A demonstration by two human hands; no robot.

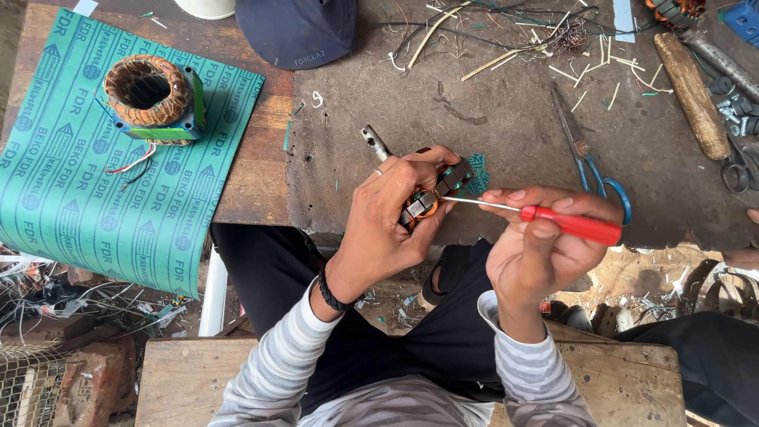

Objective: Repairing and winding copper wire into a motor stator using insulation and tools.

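Note:
My left hand (387, 221) grips a small motor rotor (431, 198) with copper windings and a steel shaft (375, 144) that sticks out above my fingers. My right hand (545, 253) holds a red-handled screwdriver (573, 226), and its thin metal tip (478, 202) touches the rotor's side. Both hands hover at the near edge of the dark workbench mat (506, 126).
A copper-wound stator (152, 99) sits on a green printed sheet (71, 182) at the left. Blue-handled scissors (589, 158), a wooden-handled tool (694, 95), wire scraps (506, 47) and a dark cap (299, 32) lie on the bench. A wooden bench (198, 372) is below.

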